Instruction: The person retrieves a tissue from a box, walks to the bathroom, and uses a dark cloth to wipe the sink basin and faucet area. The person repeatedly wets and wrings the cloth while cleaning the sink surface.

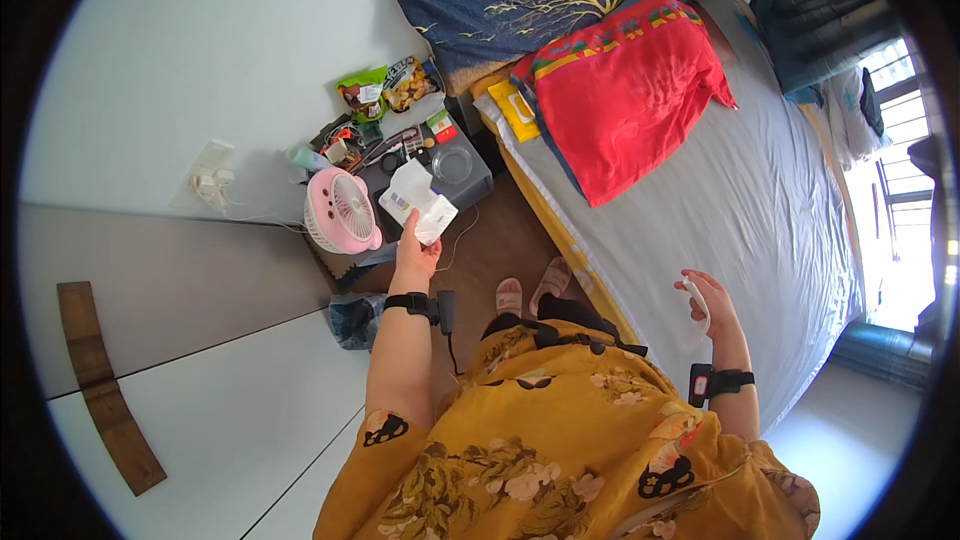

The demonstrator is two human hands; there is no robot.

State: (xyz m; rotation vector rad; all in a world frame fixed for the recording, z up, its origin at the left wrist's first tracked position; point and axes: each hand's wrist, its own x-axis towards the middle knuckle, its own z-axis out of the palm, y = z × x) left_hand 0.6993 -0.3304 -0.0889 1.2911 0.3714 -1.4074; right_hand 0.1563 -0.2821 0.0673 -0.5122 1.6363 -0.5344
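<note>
My left hand [420, 251] grips a white soft pack of tissues [435, 219], held up in front of the bedside table. A white sheet [411, 181] sticks up out of the pack. On the right, over the bed, my right hand [718, 311] pinches a thin white piece [697, 298] that looks like a folded tissue and hangs down past the fingers. Just left of the pack stands a pink desk fan [341, 210] with a white grille. A clear round dish [452, 164] lies beyond the pack on the dark grey bedside table [480, 186].
Snack bags [363, 95], a pale green bottle [307, 158] and cables crowd the tabletop. A red towel [622, 101] and a yellow wipes pack [514, 112] lie on the grey-sheeted bed [750, 217]. White plugs [214, 181] sit in the wall socket. A bag [356, 321] stands by the cabinet.
</note>
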